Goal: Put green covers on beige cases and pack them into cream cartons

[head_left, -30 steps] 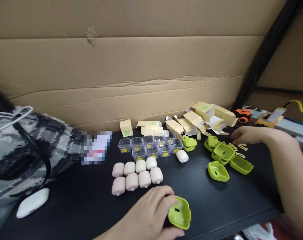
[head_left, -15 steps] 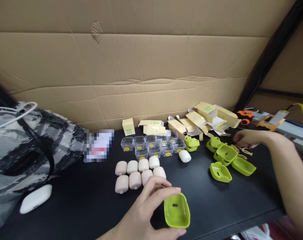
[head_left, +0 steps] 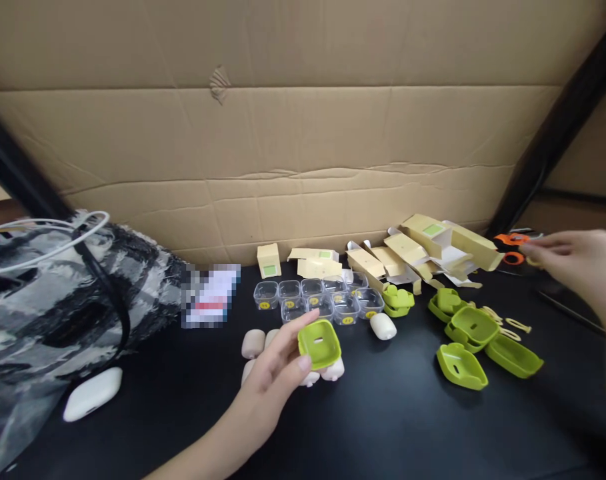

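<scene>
My left hand (head_left: pixel 275 373) is closed on a small lime-green case shell (head_left: pixel 320 345), its hollow side and slot facing me. It is held above several pale rounded pieces (head_left: pixel 253 344), partly hidden by the hand. At the right, my right hand (head_left: pixel 577 267) is raised with its fingertips pinched on a small beige strap (head_left: pixel 534 263), mostly covered by the fingers. Below it lie more beige straps (head_left: pixel 517 325) beside several lime-green case shells (head_left: pixel 475 325). Another green case (head_left: pixel 398 300) stands near a white rounded piece (head_left: pixel 383 327).
Several clear plastic boxes (head_left: pixel 266 295) with yellow stickers stand in rows mid-table. Behind them, opened cream cartons (head_left: pixel 405 250) are heaped against the cardboard wall (head_left: pixel 303 133). An orange toy (head_left: pixel 513 257) sits back right. At left are a white case (head_left: pixel 93 394) and shaggy grey fabric (head_left: pixel 127 260).
My right hand has lifted from the beige straps, up and to the right, with one in its fingers. My left hand has moved the green shell up and left, over the pale pieces.
</scene>
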Tool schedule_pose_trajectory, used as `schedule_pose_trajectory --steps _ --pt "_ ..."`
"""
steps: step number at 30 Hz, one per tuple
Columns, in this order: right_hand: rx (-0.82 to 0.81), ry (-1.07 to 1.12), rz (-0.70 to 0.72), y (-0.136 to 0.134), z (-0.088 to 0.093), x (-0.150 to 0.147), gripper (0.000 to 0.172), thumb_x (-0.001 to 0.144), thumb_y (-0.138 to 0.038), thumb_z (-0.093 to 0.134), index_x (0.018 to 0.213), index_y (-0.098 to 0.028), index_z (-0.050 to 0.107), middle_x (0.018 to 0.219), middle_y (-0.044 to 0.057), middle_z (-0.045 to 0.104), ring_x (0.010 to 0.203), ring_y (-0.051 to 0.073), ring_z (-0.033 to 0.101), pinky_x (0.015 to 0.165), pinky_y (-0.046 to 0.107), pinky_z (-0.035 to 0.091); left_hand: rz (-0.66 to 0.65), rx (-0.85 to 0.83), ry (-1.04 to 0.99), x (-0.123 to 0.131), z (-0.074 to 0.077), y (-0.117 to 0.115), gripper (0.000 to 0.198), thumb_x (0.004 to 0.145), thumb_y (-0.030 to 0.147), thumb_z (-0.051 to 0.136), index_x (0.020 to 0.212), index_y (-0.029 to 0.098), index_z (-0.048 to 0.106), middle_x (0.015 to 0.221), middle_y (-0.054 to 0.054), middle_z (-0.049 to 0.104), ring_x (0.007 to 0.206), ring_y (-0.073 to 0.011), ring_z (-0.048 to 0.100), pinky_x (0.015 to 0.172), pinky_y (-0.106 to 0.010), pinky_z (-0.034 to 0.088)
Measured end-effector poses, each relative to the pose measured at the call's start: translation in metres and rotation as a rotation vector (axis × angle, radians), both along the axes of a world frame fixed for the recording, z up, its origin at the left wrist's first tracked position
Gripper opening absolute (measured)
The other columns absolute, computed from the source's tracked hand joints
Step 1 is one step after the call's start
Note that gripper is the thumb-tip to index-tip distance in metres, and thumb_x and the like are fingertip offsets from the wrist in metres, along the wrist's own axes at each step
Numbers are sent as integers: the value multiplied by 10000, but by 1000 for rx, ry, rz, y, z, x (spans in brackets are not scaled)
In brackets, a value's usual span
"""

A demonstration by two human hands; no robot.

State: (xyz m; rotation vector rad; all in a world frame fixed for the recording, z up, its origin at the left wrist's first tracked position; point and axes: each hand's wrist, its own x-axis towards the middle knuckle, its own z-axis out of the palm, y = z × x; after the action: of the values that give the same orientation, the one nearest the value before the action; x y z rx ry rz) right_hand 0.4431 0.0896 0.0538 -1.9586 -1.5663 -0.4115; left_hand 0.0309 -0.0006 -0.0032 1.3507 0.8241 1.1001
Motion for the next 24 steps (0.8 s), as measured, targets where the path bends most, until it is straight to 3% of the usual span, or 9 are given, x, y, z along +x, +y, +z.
schedule_pose_trajectory --steps 2,4,8,11,15,18,22,24 --pt "97 19 19 -11 12 -27 114 807 -252 631 795 -166 706 818 142 688 650 182 579 541 327 424 -15 -56 -52 -1 2 0 396 850 441 588 1239 369 586 1039 2 687 903 -189 634 895 -356 483" --pt "192 167 149 -19 19 -62 177 814 -338 626 887 -198 708 833 120 683 624 167 561 561 333 444 -14 -89 -75 -2 3 0 407 863 445 578 1261 362 572 1085 -6 688 970 -198 627 930 -357 465" --pt "55 644 753 -28 13 -133 228 762 -420 678 843 -207 679 772 64 705 618 159 634 575 302 531 -2 -183 -150 -5 7 3 524 819 399 672 1315 356 510 1229 -33 657 1132 -224 595 982 -359 438" --pt "-67 715 1066 -35 3 -172 153 784 -332 699 890 -227 665 748 19 702 638 147 673 593 259 571 30 -233 -189 -7 13 7 483 754 368 746 1210 282 612 1203 -58 678 1141 -243 599 967 -340 444" --pt "-38 580 1301 -45 -4 -201 118 844 -208 653 954 -250 659 859 9 698 728 131 679 638 235 575 -27 -232 -223 -10 19 9 384 799 327 708 1172 256 646 1137 -57 711 1083 -226 632 959 -325 441" --pt "89 315 1401 -48 -6 -211 114 866 -168 644 951 -243 639 898 0 718 810 143 657 744 283 538 -55 -208 -237 -11 19 10 329 832 296 677 1160 271 662 1123 -42 719 1063 -208 638 929 -302 455" --pt "303 -174 1329 -47 -15 -213 164 902 -154 581 1040 -222 637 1004 0 741 796 173 582 690 325 434 -42 -197 -185 -10 17 11 324 817 272 696 1140 281 679 1080 -31 734 1008 -192 653 904 -289 462" --pt "365 -265 1275 -48 -21 -213 166 932 -153 528 1031 -197 654 998 -1 745 782 169 559 665 314 401 -42 -217 -136 -9 15 11 334 816 286 697 1150 287 675 1044 -29 742 972 -183 660 884 -283 467"
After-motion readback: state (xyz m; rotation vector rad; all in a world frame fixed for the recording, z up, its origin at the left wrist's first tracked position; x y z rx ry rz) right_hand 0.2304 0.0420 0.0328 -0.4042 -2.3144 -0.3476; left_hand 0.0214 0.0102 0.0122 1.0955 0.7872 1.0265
